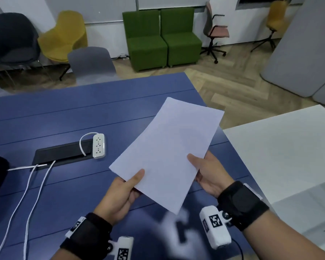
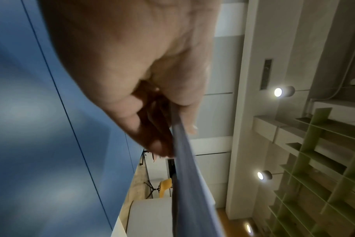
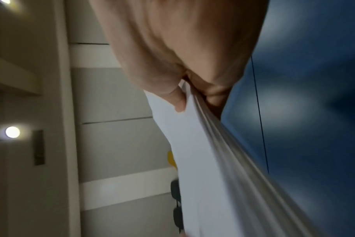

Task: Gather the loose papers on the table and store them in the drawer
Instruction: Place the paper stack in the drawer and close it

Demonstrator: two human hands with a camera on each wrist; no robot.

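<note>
A stack of white papers [image 1: 167,147] is held in the air above the blue table [image 1: 64,117], tilted away to the upper right. My left hand [image 1: 124,188] pinches its near left edge, thumb on top and fingers underneath. My right hand [image 1: 206,171] pinches the near right edge the same way. In the left wrist view the papers [image 2: 192,184] show edge-on below the thumb and fingers of my left hand [image 2: 168,125]. The right wrist view shows several sheet edges of the papers [image 3: 223,160] under the thumb of my right hand [image 3: 188,97]. No drawer is in view.
A white power strip [image 1: 99,146] lies beside a black cable hatch [image 1: 62,152], with white cords [image 1: 36,194] trailing to the near left. A white cabinet top [image 1: 281,151] stands right of the table. Chairs [image 1: 64,36] and green seats [image 1: 161,36] line the far wall.
</note>
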